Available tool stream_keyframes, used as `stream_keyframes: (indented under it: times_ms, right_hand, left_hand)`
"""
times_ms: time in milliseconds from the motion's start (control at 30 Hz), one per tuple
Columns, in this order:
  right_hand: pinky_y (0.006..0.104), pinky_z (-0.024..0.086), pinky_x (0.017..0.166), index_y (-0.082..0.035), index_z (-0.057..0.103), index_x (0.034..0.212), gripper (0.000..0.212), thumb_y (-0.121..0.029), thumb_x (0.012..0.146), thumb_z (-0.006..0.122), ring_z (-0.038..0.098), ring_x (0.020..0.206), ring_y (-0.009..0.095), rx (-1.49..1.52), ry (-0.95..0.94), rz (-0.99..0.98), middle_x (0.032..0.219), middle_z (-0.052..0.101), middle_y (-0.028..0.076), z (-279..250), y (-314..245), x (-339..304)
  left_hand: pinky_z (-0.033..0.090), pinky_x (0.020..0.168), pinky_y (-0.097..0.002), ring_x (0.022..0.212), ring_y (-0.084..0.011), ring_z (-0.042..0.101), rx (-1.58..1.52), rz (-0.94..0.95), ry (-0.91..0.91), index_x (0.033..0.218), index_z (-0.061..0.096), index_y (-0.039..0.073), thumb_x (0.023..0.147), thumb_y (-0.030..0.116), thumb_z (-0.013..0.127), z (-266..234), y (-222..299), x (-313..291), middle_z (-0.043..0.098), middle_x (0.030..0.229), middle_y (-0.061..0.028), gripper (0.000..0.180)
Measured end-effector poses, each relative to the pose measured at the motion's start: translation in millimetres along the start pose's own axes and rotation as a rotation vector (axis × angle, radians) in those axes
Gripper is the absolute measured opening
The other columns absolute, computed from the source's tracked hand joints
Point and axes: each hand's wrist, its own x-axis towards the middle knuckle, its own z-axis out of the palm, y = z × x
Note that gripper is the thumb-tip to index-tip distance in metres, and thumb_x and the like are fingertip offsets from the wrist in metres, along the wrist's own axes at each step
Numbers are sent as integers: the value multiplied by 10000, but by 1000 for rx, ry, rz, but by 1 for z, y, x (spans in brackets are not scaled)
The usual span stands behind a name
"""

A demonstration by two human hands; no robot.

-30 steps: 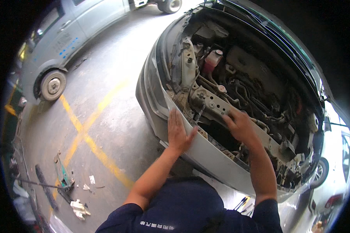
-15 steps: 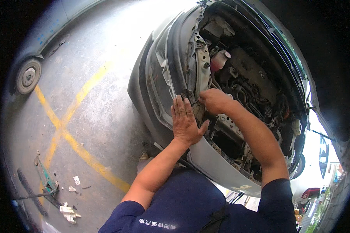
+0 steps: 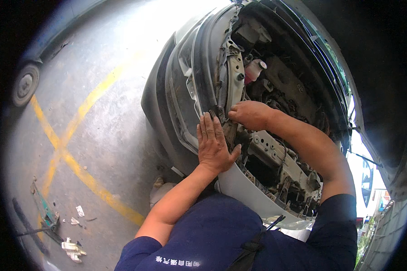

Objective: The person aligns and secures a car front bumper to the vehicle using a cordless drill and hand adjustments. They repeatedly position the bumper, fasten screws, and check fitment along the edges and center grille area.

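My left hand (image 3: 213,144) lies flat on the front edge of a car's front end, fingers stretched and thumb spread toward the bumper cover (image 3: 244,187). Beside it, my right hand (image 3: 250,115) is closed, with its fingertips down at the near end of the pale metal crossmember (image 3: 236,77). Whatever those fingers pinch is hidden behind the hand. Beyond it in the open engine bay stands a white fluid reservoir (image 3: 254,71) with reddish liquid. Nearer to me, a bare metal bracket with round holes (image 3: 264,144) is exposed below my right forearm.
The raised hood (image 3: 384,99) arches over the right side. Broken plastic pieces (image 3: 72,249) and a green part (image 3: 47,210) lie on the floor at lower left. Yellow lines (image 3: 104,194) cross the floor. Another vehicle's wheel (image 3: 26,86) stands at far left.
My right elbow has swung outward to the right, and the right hand has turned slightly at the same spot. The left hand stays in place. The view has shifted a little.
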Motion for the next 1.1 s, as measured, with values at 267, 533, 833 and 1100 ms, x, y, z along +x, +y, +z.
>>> stream_keyframes:
  times_ms: [267, 533, 833, 1100]
  right_hand:
    - [511, 523, 775, 28, 698, 867, 312, -240, 989, 596, 668, 859, 450, 150, -180, 233, 833, 683, 252, 8, -10, 9]
    - [506, 544, 751, 27, 695, 866, 298, -226, 980, 588, 681, 871, 442, -45, -123, 54, 837, 686, 250, -1, 3, 6]
    - [515, 537, 771, 34, 682, 951, 322, -285, 952, 641, 679, 874, 445, 138, -99, 133, 846, 685, 248, -1, -3, 9]
    - [508, 534, 805, 8, 683, 962, 303, -292, 921, 678, 680, 920, 420, 119, -208, 206, 896, 690, 215, -30, -22, 12]
  left_hand:
    - [102, 1236, -582, 1517, -526, 124, -54, 5, 0, 1526, 208, -124, 772, 478, 735, -4, 1, -3, 148, 1599, -384, 1099]
    - [107, 1232, -592, 1515, -532, 128, -34, 2, 0, 1526, 204, -123, 767, 483, 735, -3, 1, 0, 153, 1595, -394, 1107]
    - [104, 1231, -596, 1516, -531, 124, -36, 16, 19, 1532, 194, -118, 763, 475, 735, 0, -1, -3, 142, 1598, -393, 1112]
    - [103, 1231, -595, 1518, -529, 125, -30, 11, 21, 1539, 191, -101, 761, 483, 736, 0, -4, -3, 142, 1601, -391, 1115]
